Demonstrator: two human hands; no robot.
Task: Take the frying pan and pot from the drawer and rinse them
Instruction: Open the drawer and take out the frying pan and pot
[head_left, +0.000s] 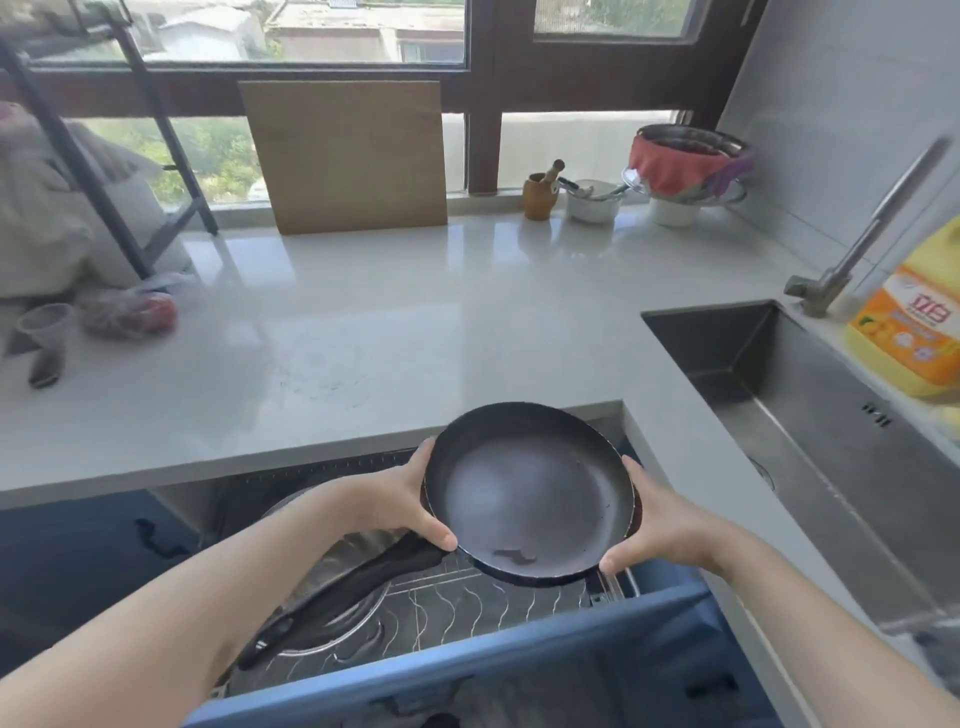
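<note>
A dark round frying pan (527, 491) is held level above the open blue drawer (467, 660), its black handle pointing down-left. My left hand (410, 499) grips the pan's left rim and my right hand (652, 519) grips its right rim. Below the handle, a steel pot (343, 618) lies in the drawer's wire rack, partly hidden by my left arm and the handle. The steel sink (810, 426) is to the right, under a faucet (862, 234).
A yellow detergent bottle (914, 322) stands by the sink. A wooden cutting board (348, 156) leans on the window. Bowls and a covered colander (680, 161) sit at the back right. A bagged red item (130, 314) and a cup (47, 332) lie on the white counter (415, 312) at left.
</note>
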